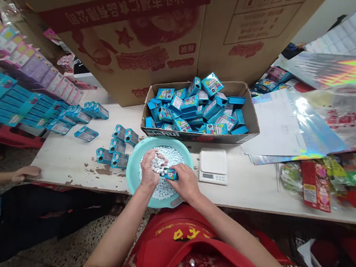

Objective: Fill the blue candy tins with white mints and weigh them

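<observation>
Over a turquoise basin [132, 188] full of small white candies [163, 191], my left hand [150, 168] is cupped round a handful of the same candies. My right hand [186, 180] grips a small blue candy box [170, 174] and holds its end against the candies in the left palm. Whether any candies are inside that box I cannot make out. Behind the basin stands a brown carton [252, 115] piled with similar blue boxes [190, 103]. Several more blue boxes [117, 146] stand just left of the basin, with dark round openings on some.
A white digital scale [213, 165] sits right of the basin. Large cardboard boxes [211, 48] rise behind the carton. Stacked blue packs [17, 101] fill the table's left end, near another person's hand [26, 173]. Papers [276, 122] and coloured packets [316, 186] lie at the right.
</observation>
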`<state>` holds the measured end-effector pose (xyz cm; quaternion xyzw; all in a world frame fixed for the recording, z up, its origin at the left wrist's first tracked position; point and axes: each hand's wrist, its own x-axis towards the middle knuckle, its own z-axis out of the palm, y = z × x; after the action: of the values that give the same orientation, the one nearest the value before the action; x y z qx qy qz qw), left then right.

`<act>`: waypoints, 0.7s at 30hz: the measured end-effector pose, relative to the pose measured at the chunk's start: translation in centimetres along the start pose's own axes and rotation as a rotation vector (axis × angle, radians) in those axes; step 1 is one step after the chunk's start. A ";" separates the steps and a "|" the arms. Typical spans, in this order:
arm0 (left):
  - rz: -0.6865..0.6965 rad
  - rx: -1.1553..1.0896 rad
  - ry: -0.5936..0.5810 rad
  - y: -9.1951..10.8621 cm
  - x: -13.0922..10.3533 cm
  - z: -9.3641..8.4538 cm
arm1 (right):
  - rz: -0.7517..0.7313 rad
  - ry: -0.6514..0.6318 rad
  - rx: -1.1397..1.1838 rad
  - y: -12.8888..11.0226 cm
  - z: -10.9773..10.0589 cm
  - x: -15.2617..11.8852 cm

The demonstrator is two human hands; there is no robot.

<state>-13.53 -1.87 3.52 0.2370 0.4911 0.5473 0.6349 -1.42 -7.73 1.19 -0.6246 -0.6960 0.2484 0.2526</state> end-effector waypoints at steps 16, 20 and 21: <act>0.089 0.097 0.003 -0.5 -0.2 1.1 | 0.056 0.032 0.030 -0.3 -0.7 0.1; 0.095 0.081 -0.030 -0.7 -0.1 1.3 | 0.058 0.007 0.026 -0.3 -0.5 0.2; 0.098 0.083 -0.039 -0.8 -0.1 1.3 | 0.056 -0.002 0.031 -0.3 -0.4 0.2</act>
<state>-12.06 -1.89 3.43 0.2977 0.4888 0.5522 0.6063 -1.39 -7.58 1.72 -0.6397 -0.6744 0.2667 0.2547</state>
